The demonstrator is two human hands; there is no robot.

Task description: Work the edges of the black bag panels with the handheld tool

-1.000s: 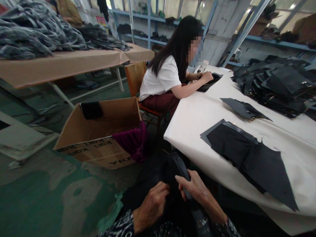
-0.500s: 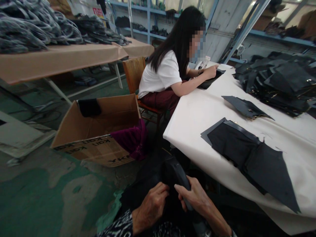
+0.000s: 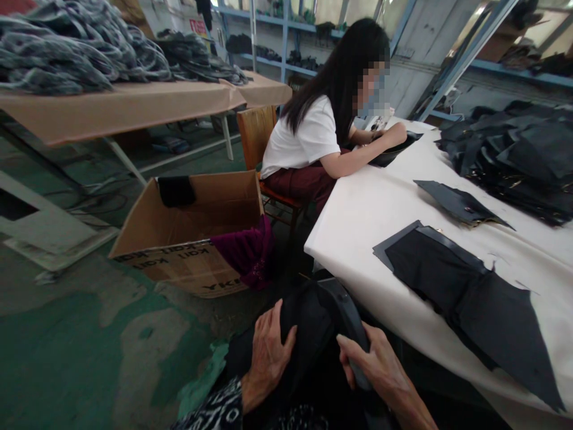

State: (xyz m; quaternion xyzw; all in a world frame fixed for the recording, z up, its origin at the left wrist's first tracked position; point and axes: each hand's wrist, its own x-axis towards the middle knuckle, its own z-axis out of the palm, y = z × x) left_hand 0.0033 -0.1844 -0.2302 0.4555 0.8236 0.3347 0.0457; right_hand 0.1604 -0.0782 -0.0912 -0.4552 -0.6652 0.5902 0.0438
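Note:
A black piece of material (image 3: pixel 320 316) lies in my lap at the bottom of the head view. My left hand (image 3: pixel 268 352) rests on its left side with the fingers laid over it and curled onto the edge. My right hand (image 3: pixel 380 367) is closed round a grey strip along its right edge. Both hands grip the same piece, just in front of the white table (image 3: pixel 358 221).
Flat black cut pieces (image 3: pixel 465 286) lie on the white table, with a larger heap (image 3: pixel 514 149) at the far right. A person in a white shirt (image 3: pixel 308 137) sits at the table's far end. An open cardboard box (image 3: pixel 188 233) with purple cloth stands on the floor.
My left hand has slid up over the top of the black piece, and the piece sits higher in my lap. The view has shifted slightly to the left.

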